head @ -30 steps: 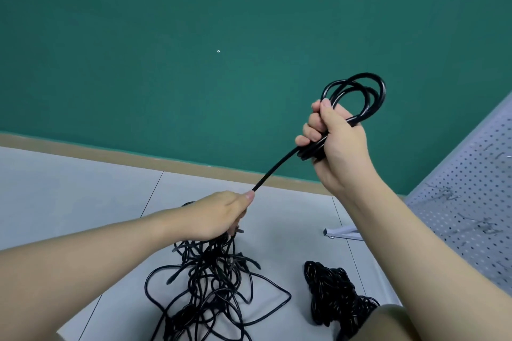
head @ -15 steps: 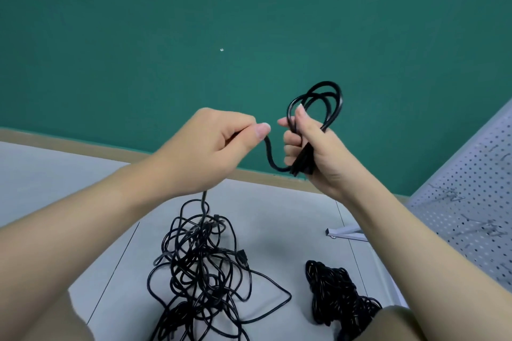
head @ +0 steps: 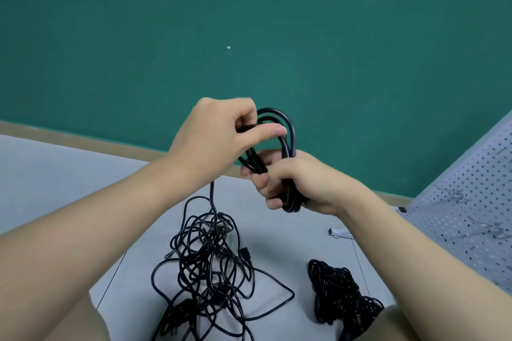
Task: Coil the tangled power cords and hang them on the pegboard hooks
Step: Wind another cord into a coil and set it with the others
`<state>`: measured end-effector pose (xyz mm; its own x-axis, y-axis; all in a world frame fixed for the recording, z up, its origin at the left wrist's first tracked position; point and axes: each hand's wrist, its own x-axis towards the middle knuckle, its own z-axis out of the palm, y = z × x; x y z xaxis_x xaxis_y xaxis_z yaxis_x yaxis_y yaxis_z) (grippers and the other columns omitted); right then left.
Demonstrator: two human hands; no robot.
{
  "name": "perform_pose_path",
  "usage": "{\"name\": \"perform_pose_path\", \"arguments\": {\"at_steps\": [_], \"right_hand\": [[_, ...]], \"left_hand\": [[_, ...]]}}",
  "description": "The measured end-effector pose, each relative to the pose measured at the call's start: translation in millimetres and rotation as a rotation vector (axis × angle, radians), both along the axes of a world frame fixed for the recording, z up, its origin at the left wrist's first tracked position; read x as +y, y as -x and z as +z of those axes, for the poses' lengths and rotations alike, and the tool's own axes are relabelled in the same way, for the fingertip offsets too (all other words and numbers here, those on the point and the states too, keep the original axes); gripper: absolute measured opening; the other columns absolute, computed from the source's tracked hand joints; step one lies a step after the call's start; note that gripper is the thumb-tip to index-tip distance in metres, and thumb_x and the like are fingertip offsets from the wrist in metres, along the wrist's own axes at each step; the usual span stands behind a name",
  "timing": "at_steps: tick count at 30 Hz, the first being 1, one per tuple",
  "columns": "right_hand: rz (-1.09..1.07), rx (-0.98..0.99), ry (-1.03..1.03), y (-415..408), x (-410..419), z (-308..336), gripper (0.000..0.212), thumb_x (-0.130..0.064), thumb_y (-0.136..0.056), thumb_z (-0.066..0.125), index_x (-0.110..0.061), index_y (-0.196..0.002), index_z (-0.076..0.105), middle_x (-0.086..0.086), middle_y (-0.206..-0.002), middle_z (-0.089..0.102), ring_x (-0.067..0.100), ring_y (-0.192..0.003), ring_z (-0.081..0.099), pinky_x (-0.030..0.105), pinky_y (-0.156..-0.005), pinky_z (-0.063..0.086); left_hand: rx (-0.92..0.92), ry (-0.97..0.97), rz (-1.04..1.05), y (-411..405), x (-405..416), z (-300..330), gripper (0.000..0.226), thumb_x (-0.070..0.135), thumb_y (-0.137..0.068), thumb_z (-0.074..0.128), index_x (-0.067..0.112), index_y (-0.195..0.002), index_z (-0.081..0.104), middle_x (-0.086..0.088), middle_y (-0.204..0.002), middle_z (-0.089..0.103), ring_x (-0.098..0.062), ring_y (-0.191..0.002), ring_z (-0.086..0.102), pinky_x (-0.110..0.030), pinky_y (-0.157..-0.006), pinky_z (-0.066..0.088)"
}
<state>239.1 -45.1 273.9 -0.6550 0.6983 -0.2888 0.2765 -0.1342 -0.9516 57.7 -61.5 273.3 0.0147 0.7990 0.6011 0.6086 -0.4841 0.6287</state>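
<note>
My right hand [head: 302, 183] grips a small coil of black power cord [head: 288, 133] whose loops stand up above the fist. My left hand [head: 219, 135] pinches the same cord at the top of the coil, thumb and fingers closed on it. From under the left hand the cord drops straight down into a tangled pile of black cords [head: 210, 271] on the floor. The white pegboard [head: 471, 202], with wire hooks on it, leans at the right edge.
A second, tighter heap of black cord [head: 338, 291] lies on the floor right of the tangle. A white foot of the pegboard stand [head: 339, 233] rests on the grey floor tiles. A green wall stands behind. My knees show at the bottom edge.
My left hand rose from near the floor tangle to the coil, bringing a length of cord over it as another loop. My right hand lowered and moved left with the coil.
</note>
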Motion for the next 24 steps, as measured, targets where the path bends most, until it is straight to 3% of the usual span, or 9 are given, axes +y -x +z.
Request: {"name": "perform_pose_path", "arguments": {"at_steps": [5, 7, 11, 14, 17, 20, 22, 24], "right_hand": [[0.014, 0.158, 0.156, -3, 5, 3, 0.040, 0.003, -0.062, 0.040, -0.004, -0.098, 0.056, 0.002, -0.071, 0.034, 0.015, -0.056, 0.029, 0.028, -0.052, 0.029], [0.016, 0.254, 0.209, -7, 8, 3, 0.040, 0.003, -0.063, 0.038, -0.007, -0.099, 0.052, 0.000, -0.071, 0.033, 0.014, -0.056, 0.027, 0.026, -0.053, 0.029], [-0.074, 0.447, 0.264, -20, 16, 4, 0.041, 0.004, -0.063, 0.034, -0.007, -0.098, 0.053, 0.000, -0.071, 0.029, 0.013, -0.055, 0.024, 0.026, -0.051, 0.033], [-0.170, 0.553, 0.256, -26, 19, 4, 0.043, 0.004, -0.061, 0.036, -0.007, -0.099, 0.054, -0.001, -0.071, 0.027, 0.013, -0.055, 0.025, 0.026, -0.052, 0.031], [-0.311, 0.570, 0.189, -27, 21, 5, 0.045, 0.005, -0.065, 0.033, -0.006, -0.104, 0.054, 0.000, -0.071, 0.031, 0.015, -0.057, 0.024, 0.026, -0.054, 0.028], [-0.406, 0.469, 0.072, -26, 24, 1, 0.048, 0.004, -0.070, 0.039, -0.003, -0.113, 0.059, 0.004, -0.077, 0.043, 0.017, -0.058, 0.027, 0.028, -0.055, 0.028], [-0.398, 0.400, 0.008, -23, 25, -3, 0.053, 0.001, -0.067, 0.046, 0.001, -0.116, 0.065, 0.008, -0.088, 0.052, 0.017, -0.058, 0.030, 0.029, -0.055, 0.029], [-0.356, 0.356, -0.030, -18, 22, -6, 0.055, 0.000, -0.067, 0.050, -0.002, -0.118, 0.069, 0.010, -0.100, 0.061, 0.018, -0.058, 0.035, 0.032, -0.059, 0.027]], "left_hand": [[-0.154, 0.155, -0.122, 14, 15, -11, 0.046, 0.053, -0.088, 0.071, 0.012, -0.083, 0.052, 0.003, -0.060, 0.056, -0.011, -0.053, 0.048, -0.027, -0.055, 0.042], [-0.118, 0.282, -0.202, 18, 17, -25, 0.047, 0.056, -0.097, 0.058, 0.011, -0.084, 0.055, -0.002, -0.066, 0.064, -0.014, -0.059, 0.057, -0.031, -0.063, 0.049], [-0.096, 0.606, -0.351, 25, 20, -57, 0.058, 0.047, -0.110, 0.029, 0.006, -0.092, 0.065, -0.009, -0.086, 0.074, -0.027, -0.090, 0.068, -0.049, -0.096, 0.053], [0.065, 0.758, -0.362, 25, 20, -70, 0.056, 0.044, -0.111, 0.024, 0.010, -0.094, 0.065, -0.002, -0.088, 0.074, -0.022, -0.094, 0.068, -0.050, -0.101, 0.050], [0.182, 0.769, -0.350, 19, 18, -70, 0.054, 0.044, -0.112, 0.024, 0.013, -0.080, 0.056, 0.002, -0.071, 0.065, -0.022, -0.080, 0.067, -0.048, -0.096, 0.052], [-0.012, 0.713, -0.328, 4, 16, -56, 0.049, 0.042, -0.111, 0.030, 0.017, -0.069, 0.037, 0.006, -0.061, 0.036, -0.017, -0.055, 0.039, -0.040, -0.069, 0.052], [-0.182, 0.675, -0.341, -11, 12, -44, 0.047, 0.038, -0.112, 0.031, 0.020, -0.068, 0.030, 0.009, -0.060, 0.025, -0.015, -0.054, 0.023, -0.030, -0.053, 0.031], [-0.313, 0.665, -0.377, -25, 5, -38, 0.047, 0.035, -0.112, 0.031, 0.021, -0.067, 0.028, 0.010, -0.057, 0.020, -0.014, -0.052, 0.017, -0.029, -0.051, 0.017]]}}
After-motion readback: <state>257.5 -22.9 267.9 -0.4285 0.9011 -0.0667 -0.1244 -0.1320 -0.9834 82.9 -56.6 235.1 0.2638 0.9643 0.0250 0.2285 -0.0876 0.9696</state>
